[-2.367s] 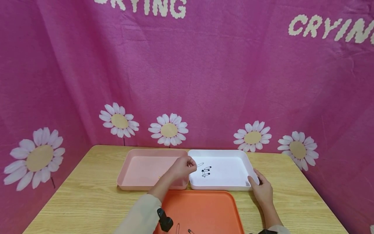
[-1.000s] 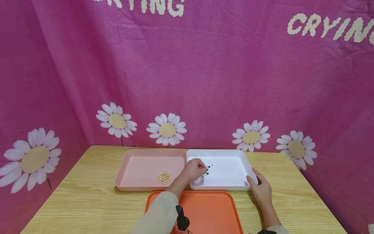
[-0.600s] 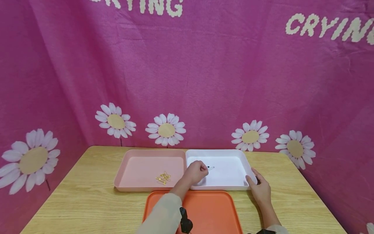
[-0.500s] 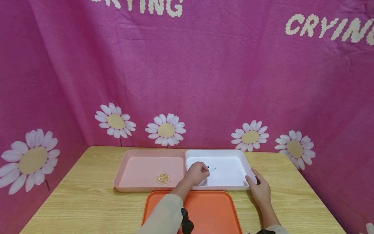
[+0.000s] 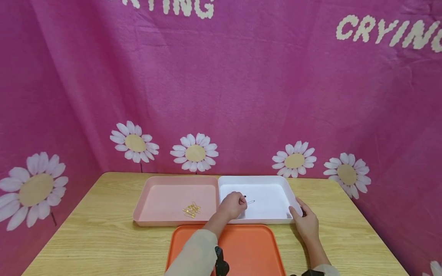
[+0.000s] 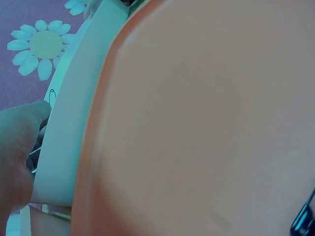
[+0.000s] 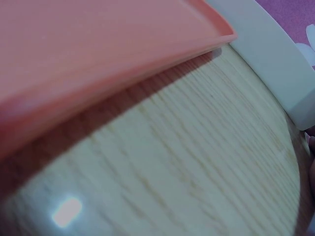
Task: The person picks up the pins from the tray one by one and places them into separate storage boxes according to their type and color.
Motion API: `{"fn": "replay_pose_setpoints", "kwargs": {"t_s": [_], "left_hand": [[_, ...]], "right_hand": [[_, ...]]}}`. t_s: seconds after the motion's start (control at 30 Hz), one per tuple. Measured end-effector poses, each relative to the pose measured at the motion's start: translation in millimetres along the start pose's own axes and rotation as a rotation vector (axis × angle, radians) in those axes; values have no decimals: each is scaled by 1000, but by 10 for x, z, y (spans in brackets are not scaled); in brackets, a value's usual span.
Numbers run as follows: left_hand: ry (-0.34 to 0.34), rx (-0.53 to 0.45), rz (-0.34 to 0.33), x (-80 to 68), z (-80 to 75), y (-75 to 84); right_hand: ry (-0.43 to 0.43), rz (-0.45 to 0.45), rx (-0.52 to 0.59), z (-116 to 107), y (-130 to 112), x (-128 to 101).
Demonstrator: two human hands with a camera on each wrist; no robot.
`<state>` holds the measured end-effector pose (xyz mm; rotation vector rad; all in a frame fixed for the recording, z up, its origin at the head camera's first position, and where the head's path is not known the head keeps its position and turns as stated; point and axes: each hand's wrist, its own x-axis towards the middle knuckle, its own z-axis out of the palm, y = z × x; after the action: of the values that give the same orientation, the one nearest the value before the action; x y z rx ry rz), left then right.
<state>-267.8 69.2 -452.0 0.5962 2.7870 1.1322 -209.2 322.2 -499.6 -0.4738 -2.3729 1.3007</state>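
- Over the white tray (image 5: 272, 184), the left hand (image 5: 233, 206) hangs with its fingers curled in a loose fist, knuckles up; a safety pin (image 5: 249, 201) pokes out from under the fingertips toward the tray's middle, touching them or just beside them — whether the fingers actually pinch it cannot be told from the head view.
- At the tray's near right corner, the right hand (image 5: 305, 224) rests with its thumb and fingers wrapped on the rim, holding the tray.
- Compared with a second ago, two dark-headed pins showed beside the left hand; now only one pin shows, and the hand has slid slightly toward the tray's front wall. The right hand has kept its place on the corner throughout.
- Seen up close, the pin is thin, silvery wire with a small dark head at the end nearest the hand, lying flat on the white floor. The left wrist view shows a wire loop (image 6: 52, 95) just past the thumb (image 6: 22, 123).
- Left of the white tray, touching it, sits a pink tray (image 5: 165, 184) holding a small heap of gold pins (image 5: 191, 209).
- Nearest the person lies an orange tray (image 5: 248, 245) on the wooden table (image 5: 96, 237).
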Motion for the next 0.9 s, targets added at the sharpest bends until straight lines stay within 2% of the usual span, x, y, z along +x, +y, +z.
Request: {"fn": "replay_pose_setpoints", "kwargs": {"t_s": [0.17, 0.5, 0.6, 0.77, 0.9], "left_hand": [[20, 63, -62, -14, -2, 40], [88, 137, -102, -18, 19, 43], [87, 113, -101, -15, 14, 41], [66, 15, -93, -8, -9, 40], [44, -27, -49, -2, -51, 33]], "right_hand": [[-12, -4, -1, 0, 0, 9], [-15, -1, -9, 8, -15, -2], [-15, -4, 5, 15, -14, 1], [-9, -9, 9, 14, -8, 15], [-9, -8, 6, -3, 1, 11]]}}
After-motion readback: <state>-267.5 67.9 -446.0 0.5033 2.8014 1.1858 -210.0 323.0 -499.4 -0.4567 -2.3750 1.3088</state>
